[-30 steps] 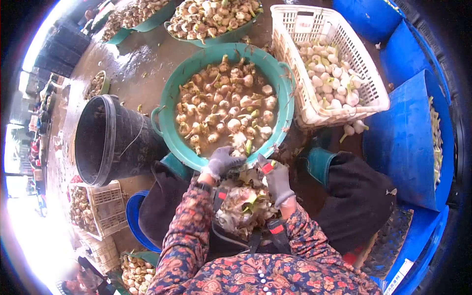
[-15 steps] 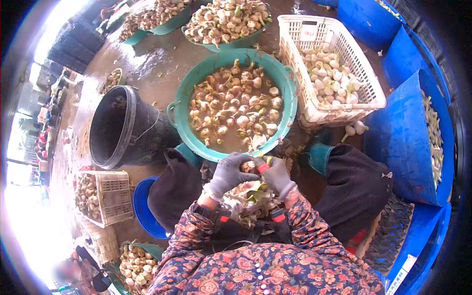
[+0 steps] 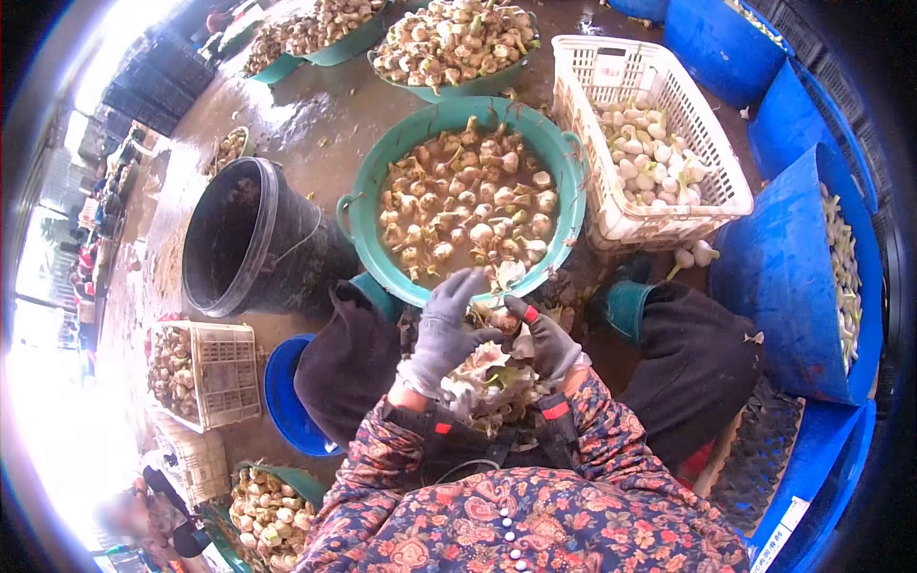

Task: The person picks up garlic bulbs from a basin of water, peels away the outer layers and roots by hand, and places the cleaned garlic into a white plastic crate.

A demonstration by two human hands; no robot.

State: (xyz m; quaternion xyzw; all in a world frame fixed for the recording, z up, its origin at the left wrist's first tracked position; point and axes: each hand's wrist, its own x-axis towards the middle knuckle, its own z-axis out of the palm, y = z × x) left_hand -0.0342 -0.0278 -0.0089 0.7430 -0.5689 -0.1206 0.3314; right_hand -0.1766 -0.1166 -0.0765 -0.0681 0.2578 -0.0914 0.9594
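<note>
My left hand (image 3: 447, 329), in a grey glove, has its fingers spread upward at the near rim of the green tub (image 3: 359, 205). Beside it my right hand (image 3: 552, 346), also gloved, is closed, with a red-tipped object showing at its fingers; what it grips is mostly hidden. Between the two hands lies a pile of pale garlic skins and leaves (image 3: 492, 382) over my lap. Brownish garlic bulbs (image 3: 478, 196) float in muddy water inside the tub.
Cleaner garlic bulbs fill part of a white crate (image 3: 669, 218) at the right. A black bucket (image 3: 229, 239) lies tilted on the left, with a blue basin (image 3: 287, 401) below it. Blue barrels (image 3: 764, 277) line the right side. Another heaped tub (image 3: 449, 92) stands behind.
My left hand has opened and lifted its fingers. My right hand has moved slightly right and down, away from it. The surroundings have shifted slightly in view.
</note>
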